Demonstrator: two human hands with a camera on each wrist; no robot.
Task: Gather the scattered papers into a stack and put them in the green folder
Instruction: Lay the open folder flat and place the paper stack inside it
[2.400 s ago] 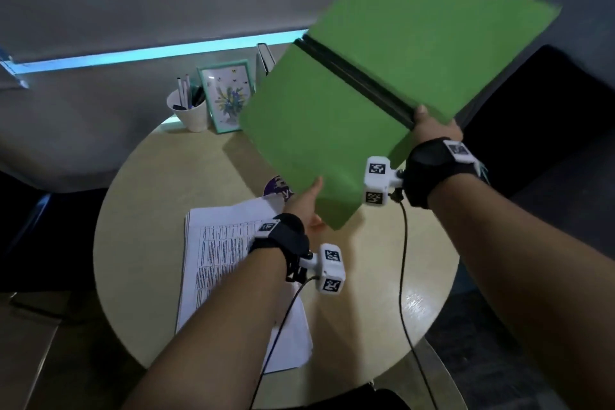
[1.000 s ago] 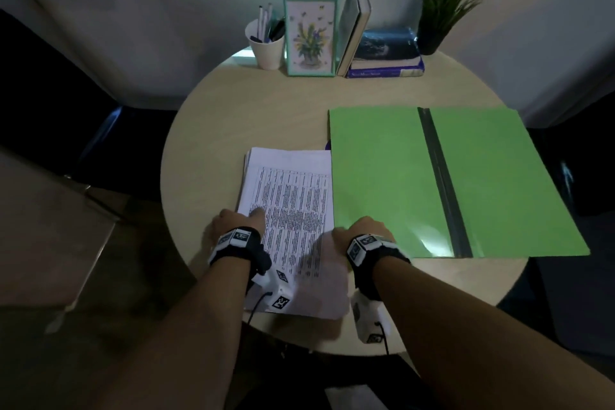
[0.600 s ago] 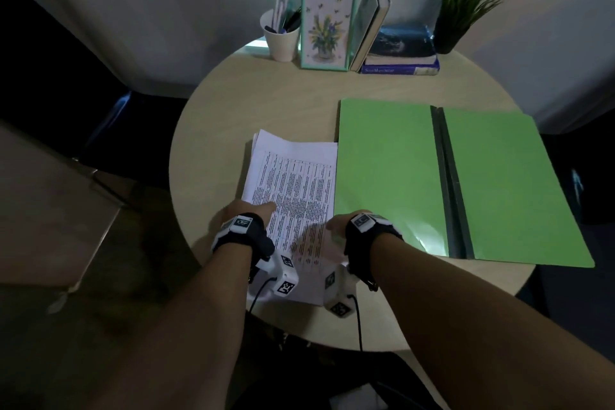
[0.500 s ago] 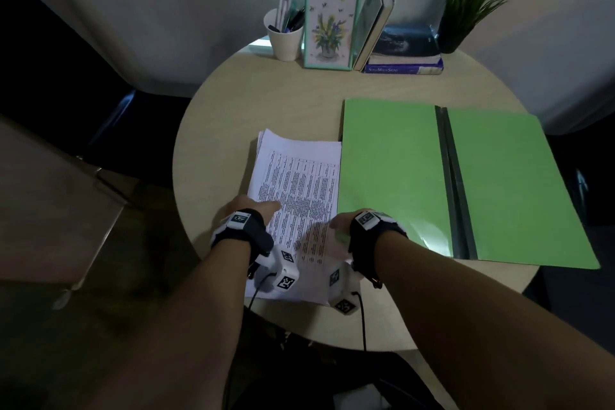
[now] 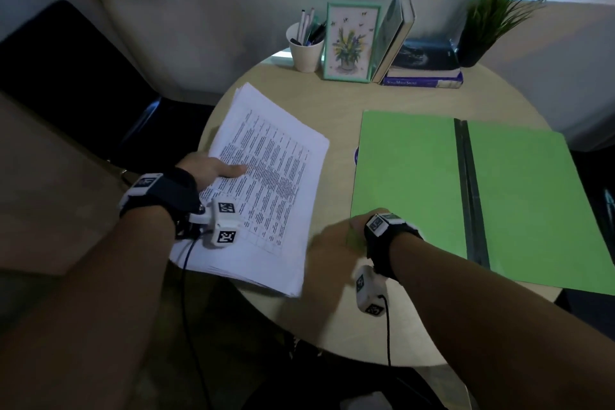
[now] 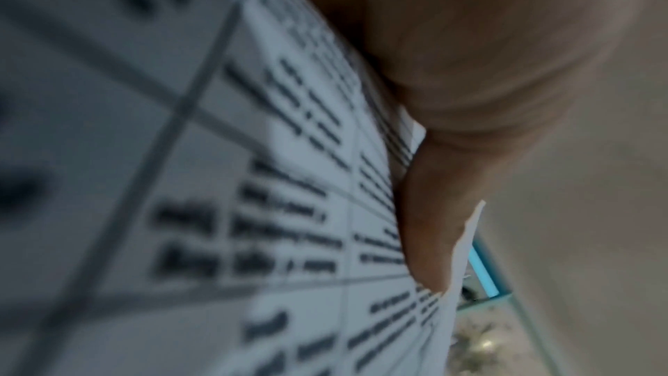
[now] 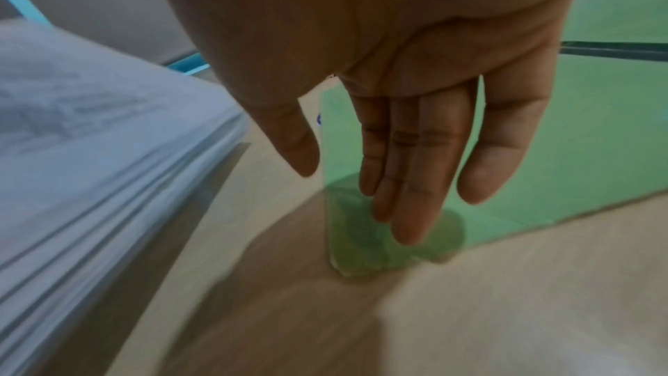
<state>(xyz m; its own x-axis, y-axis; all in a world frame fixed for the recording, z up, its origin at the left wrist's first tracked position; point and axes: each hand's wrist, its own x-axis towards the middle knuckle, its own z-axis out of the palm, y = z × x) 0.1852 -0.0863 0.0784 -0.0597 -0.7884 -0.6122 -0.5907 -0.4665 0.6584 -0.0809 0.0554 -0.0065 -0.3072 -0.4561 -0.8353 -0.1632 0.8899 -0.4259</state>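
The stack of printed papers (image 5: 266,183) is held slanted over the left part of the round table (image 5: 332,103). My left hand (image 5: 229,171) grips its left edge, thumb (image 6: 426,225) on the top sheet (image 6: 253,210) and the other fingers hidden beneath. The green folder (image 5: 409,183) lies spread flat on the right, its dark spine (image 5: 466,183) in the middle. My right hand (image 5: 329,240) is blurred between stack and folder. Seen from the right wrist, that right hand (image 7: 397,196) has straight fingers over the folder's (image 7: 578,125) near left corner and holds nothing, with the paper stack (image 7: 90,153) to its left.
At the table's far edge stand a white cup of pens (image 5: 306,50), a framed flower picture (image 5: 351,41), books (image 5: 422,70) and a potted plant (image 5: 489,20). A black chair (image 5: 83,76) is at the left. A purple sticker (image 5: 356,155) peeks from under the folder.
My left hand has lifted the stack and swung it leftward and askew. My right hand has let go of the papers and moved right to the folder's near corner.
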